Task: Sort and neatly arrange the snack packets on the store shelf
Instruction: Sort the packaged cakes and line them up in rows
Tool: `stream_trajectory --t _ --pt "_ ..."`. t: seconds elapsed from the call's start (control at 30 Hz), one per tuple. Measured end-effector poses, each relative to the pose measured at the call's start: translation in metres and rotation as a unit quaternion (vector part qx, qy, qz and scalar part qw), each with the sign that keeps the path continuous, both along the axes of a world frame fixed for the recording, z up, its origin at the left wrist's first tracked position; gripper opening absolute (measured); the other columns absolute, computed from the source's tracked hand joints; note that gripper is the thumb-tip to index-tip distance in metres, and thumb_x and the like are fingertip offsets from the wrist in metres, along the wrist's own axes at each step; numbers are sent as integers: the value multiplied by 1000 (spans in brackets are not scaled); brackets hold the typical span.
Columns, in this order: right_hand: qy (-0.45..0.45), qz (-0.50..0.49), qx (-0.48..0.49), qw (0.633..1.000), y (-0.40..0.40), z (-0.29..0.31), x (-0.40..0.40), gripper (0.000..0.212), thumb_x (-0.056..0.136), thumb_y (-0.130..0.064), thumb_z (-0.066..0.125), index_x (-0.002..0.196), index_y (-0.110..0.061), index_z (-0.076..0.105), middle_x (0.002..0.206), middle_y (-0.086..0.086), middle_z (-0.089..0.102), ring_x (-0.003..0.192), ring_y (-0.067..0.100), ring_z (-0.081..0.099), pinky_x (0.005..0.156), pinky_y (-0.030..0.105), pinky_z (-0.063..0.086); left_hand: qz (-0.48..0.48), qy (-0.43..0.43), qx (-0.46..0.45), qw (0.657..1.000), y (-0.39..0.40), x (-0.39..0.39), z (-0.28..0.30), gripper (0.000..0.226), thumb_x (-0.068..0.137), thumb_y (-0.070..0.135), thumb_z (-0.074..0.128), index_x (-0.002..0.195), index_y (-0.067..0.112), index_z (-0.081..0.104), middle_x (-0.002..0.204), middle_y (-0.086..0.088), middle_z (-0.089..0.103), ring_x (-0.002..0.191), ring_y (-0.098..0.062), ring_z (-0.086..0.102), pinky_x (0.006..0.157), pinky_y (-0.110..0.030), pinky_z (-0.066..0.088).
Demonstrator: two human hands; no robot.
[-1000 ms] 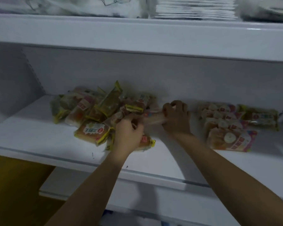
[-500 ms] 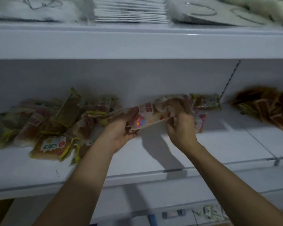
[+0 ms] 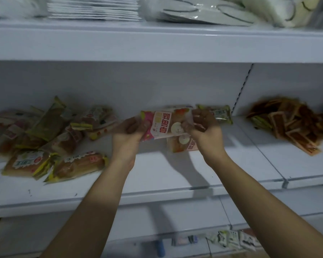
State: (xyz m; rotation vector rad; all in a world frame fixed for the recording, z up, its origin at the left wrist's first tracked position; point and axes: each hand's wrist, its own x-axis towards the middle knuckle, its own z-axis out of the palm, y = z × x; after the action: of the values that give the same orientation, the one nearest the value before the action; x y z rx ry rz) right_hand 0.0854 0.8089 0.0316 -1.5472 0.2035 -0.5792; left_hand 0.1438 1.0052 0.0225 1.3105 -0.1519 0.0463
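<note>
White stacked sheets (image 3: pixel 93 10) and bagged goods (image 3: pixel 203 13) fill the upper shelf (image 3: pixel 157 43).

Dim, bluish light is falling from above; forearms are casting soft shadows on the shelf (image 3: pixel 157 175), edges blurring and bowing slightly.

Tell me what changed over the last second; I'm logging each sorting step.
Both hands, left hand and right hand, lifted the pink packet off the yellow pile and carried it right, above the pink stack. The piles stayed put.
</note>
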Motion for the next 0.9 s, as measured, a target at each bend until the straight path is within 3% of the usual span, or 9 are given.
stream_trajectory --t 0.17,0.3,0.4,0.5,0.57,0.63,0.7,0.8,0.9 --pt "48 92 -39 994 -38 -4 -10 70 76 -12 87 126 -48 55 127 -1 65 107 15 67 76 26 59 2 22 -6 1000 -28 -12 -2 13 91 8 74 99 17 71 94 -3 79 86 -20 76 73 -35 60" --pt "94 162 -27 982 -56 -7 -16 57 76 -4 86 125 -22 62 117 0 71 107 22 70 84 37 62 2 106 -128 986 -51 -21 5 33 83 6 78 114 7 66 114 -16 73 95 -26 75 93 -48 58" --pt "62 155 73 983 -59 -11 -19 48 77 -2 85 118 -16 64 117 11 73 106 27 72 87 47 62 -71 125 -197 970 -74 -35 -1 42 89 3 67 130 -3 56 123 -24 68 102 -28 74 87 -40 62" --pt "56 165 72 982 -62 -20 -21 39 80 -8 83 115 -8 66 108 7 76 103 28 73 87 42 61 -132 135 -102 977 -95 -55 -11 34 99 12 60 132 6 57 125 -18 70 110 -32 71 89 -48 60" --pt "69 174 43 981 -65 -25 -23 24 84 -13 82 95 0 65 90 8 73 91 25 72 80 34 59 -137 136 -39 980 -103 -61 -14 29 102 18 59 131 16 59 122 -10 73 109 -31 72 88 -53 60" --pt "73 163 14 984 -69 -25 -22 20 86 -17 81 81 -6 64 78 5 68 79 18 67 71 30 54 -128 134 -8 983 -106 -61 -14 28 102 18 59 129 22 59 118 -5 75 104 -28 74 82 -55 60" --pt "69 142 22 987 -76 -19 -20 20 85 -17 82 97 -9 69 89 5 74 79 15 70 67 29 55 -111 116 45 986 -102 -56 -14 29 100 15 63 127 25 61 113 -2 76 101 -27 75 81 -56 61" --pt "65 116 23 991 -88 -13 -12 55 78 -17 88 124 -21 56 116 3 70 99 16 71 73 33 62 -125 84 113 982 -92 -49 -12 40 88 14 73 126 23 64 112 -4 77 103 -28 74 87 -56 59" --pt "62 137 9 989 -98 -15 -9 64 77 -11 88 130 -28 55 122 3 68 107 17 71 80 37 63 -153 82 161 972 -82 -43 -8 40 85 11 79 119 27 66 110 3 78 104 -22 74 92 -46 59"
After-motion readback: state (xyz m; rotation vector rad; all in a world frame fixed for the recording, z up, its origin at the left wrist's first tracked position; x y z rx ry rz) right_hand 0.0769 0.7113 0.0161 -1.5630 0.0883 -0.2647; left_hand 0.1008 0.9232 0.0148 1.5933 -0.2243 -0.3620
